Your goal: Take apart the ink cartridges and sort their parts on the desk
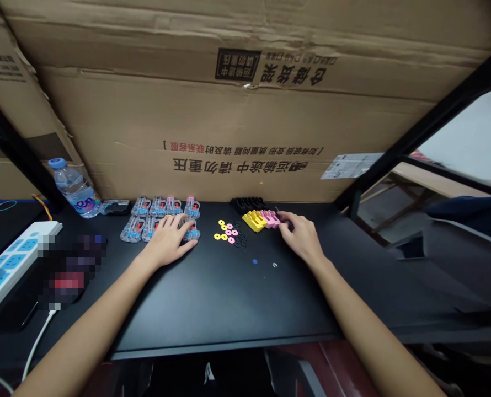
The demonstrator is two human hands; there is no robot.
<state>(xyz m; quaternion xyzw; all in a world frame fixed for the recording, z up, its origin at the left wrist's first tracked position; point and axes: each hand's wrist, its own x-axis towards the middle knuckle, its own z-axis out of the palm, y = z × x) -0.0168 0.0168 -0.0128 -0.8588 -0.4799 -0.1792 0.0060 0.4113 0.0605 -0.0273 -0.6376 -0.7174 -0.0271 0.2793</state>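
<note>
On the left of the black table, small clear plastic cases [133,229] with red and blue parts inside stand in two rows. My left hand [167,241] lies over the front row, fingers stretched out and apart, hiding some cases. Toward the right, my right hand [303,236] is at the end of a row of pink plastic pieces [270,218]. Its thumb and forefinger close around something small and dark that I cannot make out. Yellow plastic pieces [254,220] adjoin the pink ones, with black pieces [246,205] behind. Yellow, pink and black rings [231,240] lie loose between my hands.
A water bottle [75,187] stands at the back left. Nearer are a white power strip [20,256] and a white cable [38,342]. A cardboard wall [229,118] closes off the back. A blue disc [255,262] and a small white piece [275,265] lie toward the middle.
</note>
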